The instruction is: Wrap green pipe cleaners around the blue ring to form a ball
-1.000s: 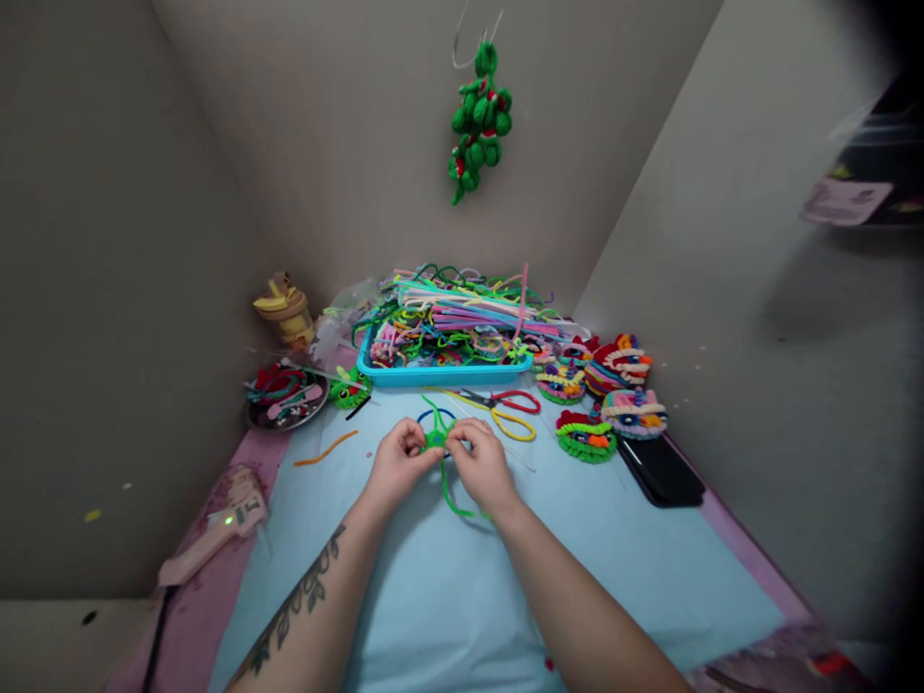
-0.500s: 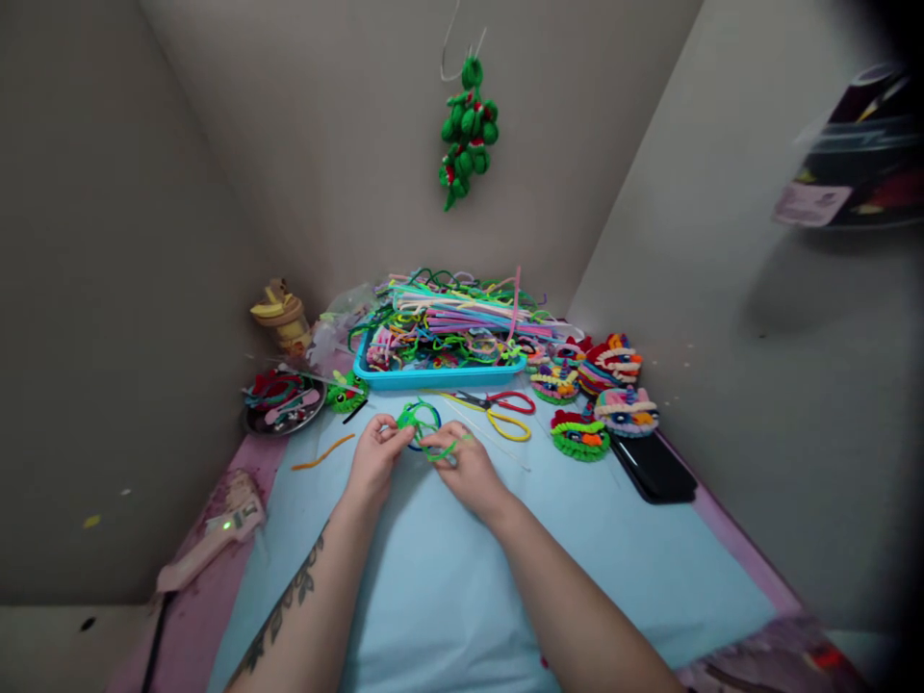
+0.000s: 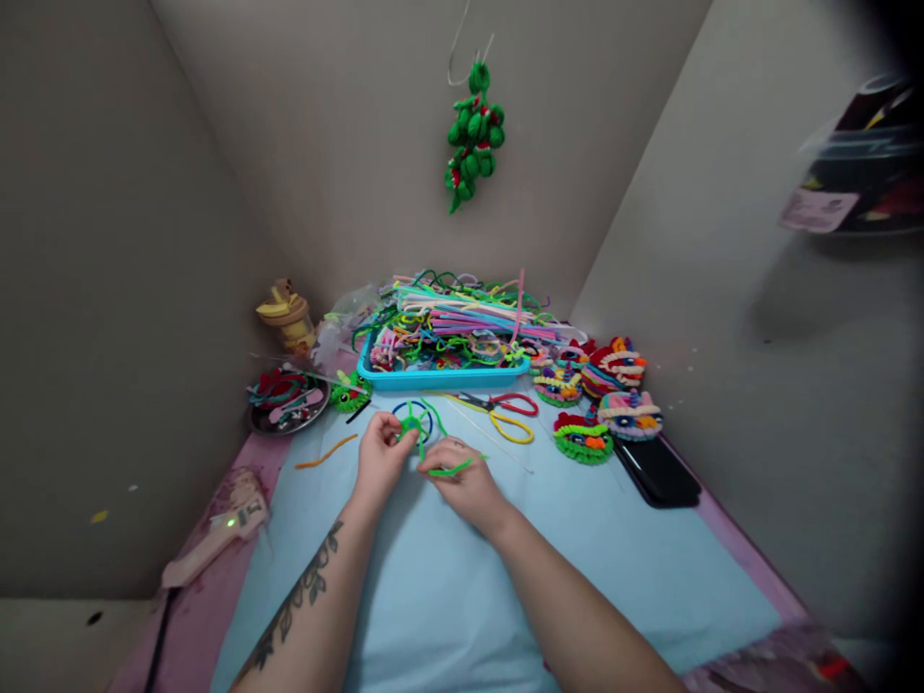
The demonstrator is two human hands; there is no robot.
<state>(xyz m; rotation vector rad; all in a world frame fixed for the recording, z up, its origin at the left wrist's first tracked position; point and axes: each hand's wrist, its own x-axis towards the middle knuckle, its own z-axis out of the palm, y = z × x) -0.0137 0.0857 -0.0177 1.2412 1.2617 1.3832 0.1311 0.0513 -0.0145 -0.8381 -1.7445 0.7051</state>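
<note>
My left hand [image 3: 379, 460] pinches a small ring of blue and green pipe cleaner [image 3: 413, 421] just above the light blue mat [image 3: 462, 568]. My right hand [image 3: 462, 479] is closed on the loose green pipe cleaner end [image 3: 453, 471] that runs from that ring and sticks out to the right. Both hands are close together at the mat's middle, fingers curled.
A blue tray [image 3: 440, 374] heaped with coloured pipe cleaners stands behind. Scissors [image 3: 505, 409] lie before it. Finished pipe-cleaner figures [image 3: 603, 404] and a black phone [image 3: 656, 469] sit right. A metal dish [image 3: 287, 399], an orange strand [image 3: 324, 451] and a glue gun [image 3: 217, 529] are left. A green ornament [image 3: 473, 130] hangs above.
The green strand that hung down between my hands is now pulled sideways under my right hand. The ring has shifted left and turned flatter toward me.
</note>
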